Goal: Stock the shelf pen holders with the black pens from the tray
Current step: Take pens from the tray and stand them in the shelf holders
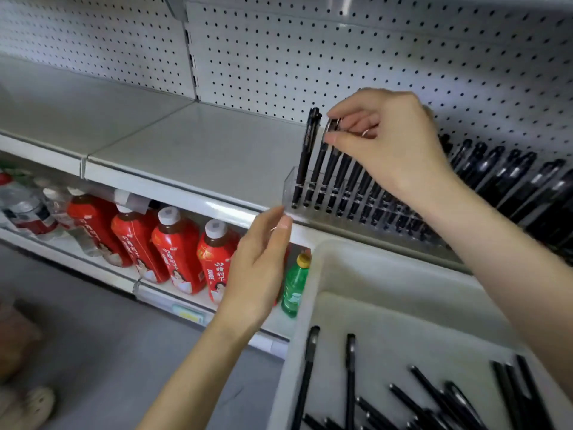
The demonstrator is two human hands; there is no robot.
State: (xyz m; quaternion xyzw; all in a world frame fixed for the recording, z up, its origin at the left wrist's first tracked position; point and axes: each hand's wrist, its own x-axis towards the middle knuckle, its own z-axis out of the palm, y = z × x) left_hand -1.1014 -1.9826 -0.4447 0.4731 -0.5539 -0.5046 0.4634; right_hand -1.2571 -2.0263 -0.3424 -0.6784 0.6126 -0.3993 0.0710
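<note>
Upper shelf (192,150): grey metal deck with a perforated back panel (279,57), bare at left and carrying the pen holder at right.

Tray (384,274): pale plastic tub at lower right, in front of and below the shelf edge. It contains loose black pens (434,395) lying flat in mixed directions.

Lower shelf: a row of red-labelled bottles (173,246) with white caps, and one green bottle (294,290) just beside the tray's left wall.

Pen holder (288,189): clear plastic trough along the shelf front. It holds a row of black pens (347,178) standing tip-down and leaning back. The leftmost pen (307,150) stands nearly upright at the holder's left end.

Right hand (390,141): above the holder, with thumb and forefinger pinching the top of the second pen (317,169), whose lower end sits inside the holder.

Left hand (257,262): fingers relaxed and loosely extended, holding nothing. The thumb tip is at the shelf's front edge, just below the holder's left corner; contact cannot be determined.
</note>
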